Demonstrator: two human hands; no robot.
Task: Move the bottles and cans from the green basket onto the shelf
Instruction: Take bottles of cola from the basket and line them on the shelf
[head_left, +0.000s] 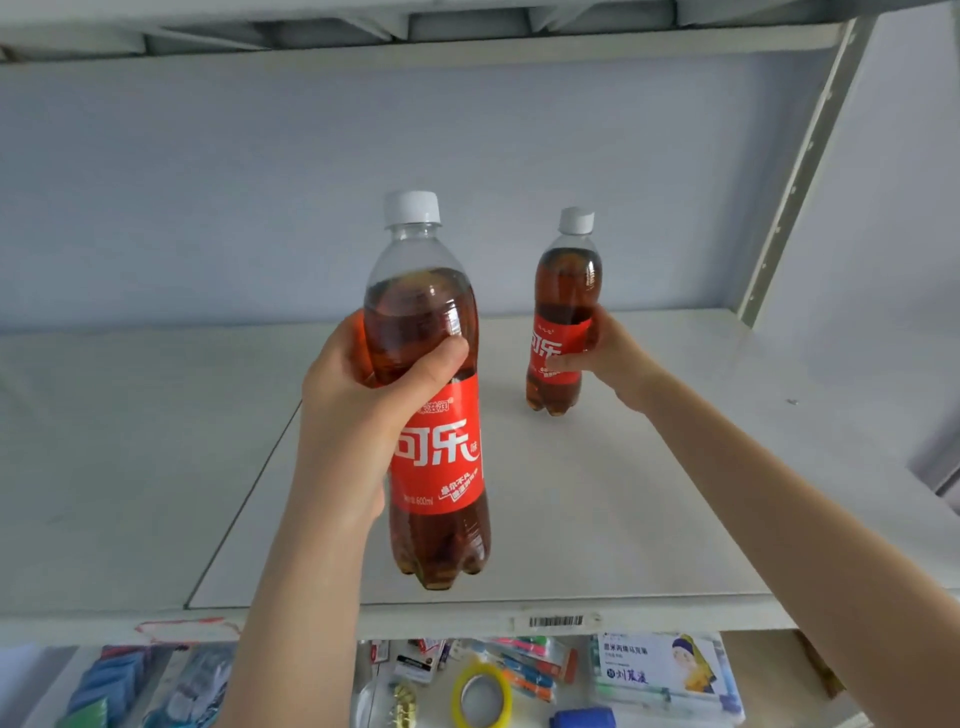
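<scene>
Left hand (358, 415) grips near bottle (439, 457), right hand (618, 358) far bottle (569, 280); tape roll (457, 699) below.

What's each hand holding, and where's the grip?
Left hand grips the near bottle around its upper body. Right hand grips the far bottle around its middle.

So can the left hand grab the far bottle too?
Probably not right now. The left hand is wrapped round the near bottle, and the right hand grips the far bottle. The shelf between them is bare, so nothing else blocks the way.
</scene>
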